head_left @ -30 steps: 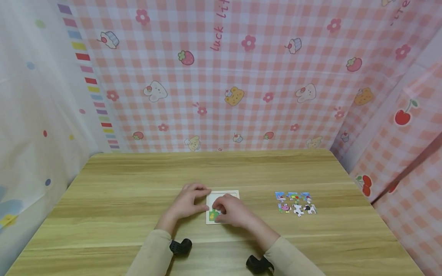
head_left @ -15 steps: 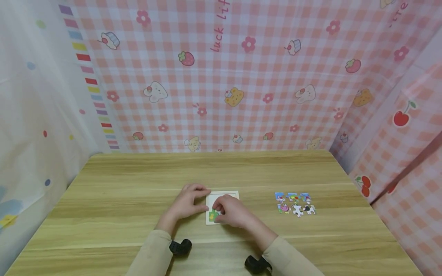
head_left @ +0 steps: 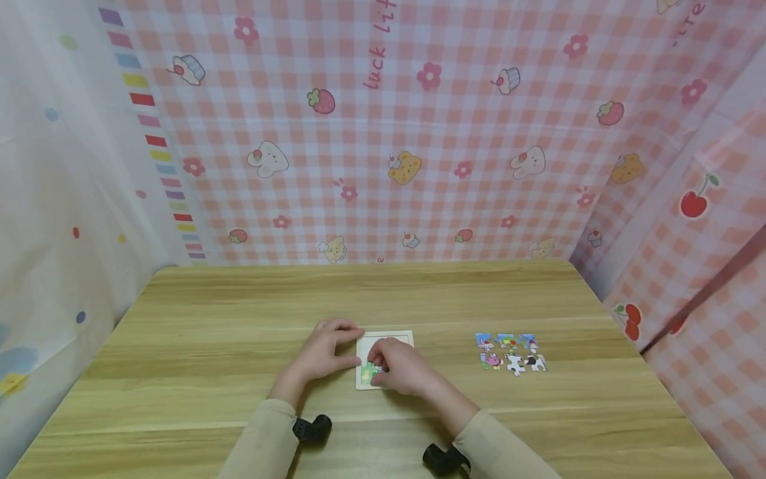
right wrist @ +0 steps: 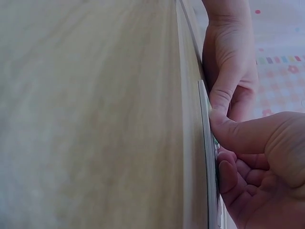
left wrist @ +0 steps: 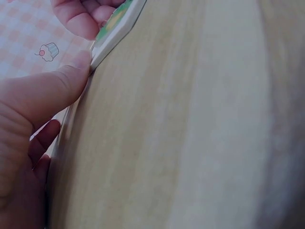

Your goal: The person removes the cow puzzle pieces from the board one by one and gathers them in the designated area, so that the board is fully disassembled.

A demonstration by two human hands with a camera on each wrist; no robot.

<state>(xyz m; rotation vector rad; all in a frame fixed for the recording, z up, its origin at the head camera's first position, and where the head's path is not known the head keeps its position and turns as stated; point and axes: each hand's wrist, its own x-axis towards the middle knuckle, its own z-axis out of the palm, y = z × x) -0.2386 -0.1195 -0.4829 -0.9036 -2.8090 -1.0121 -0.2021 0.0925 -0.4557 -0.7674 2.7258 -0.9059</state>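
A small square white puzzle tray (head_left: 391,334) lies near the middle of the table in the head view. In its lower left corner is a green jigsaw piece (head_left: 367,376) with a yellow patch. My left hand (head_left: 323,349) rests at the tray's left edge, thumb and forefinger touching the rim, as the left wrist view also shows. Over the tray, my right hand (head_left: 402,367) has its fingers curled and pinches at the green piece between thumb and fingertips. That hand hides the tray's lower right part and some of the piece.
Several loose jigsaw pieces (head_left: 512,354) lie in two rows to the right of the tray; one shows mostly white. The wooden table (head_left: 239,299) ends at a pink checked curtain (head_left: 383,199). A black wrist camera (head_left: 312,429) sits on the left sleeve.
Both hands stay almost in place, with the right fingers still at the green piece. The whole view shifts very slightly.
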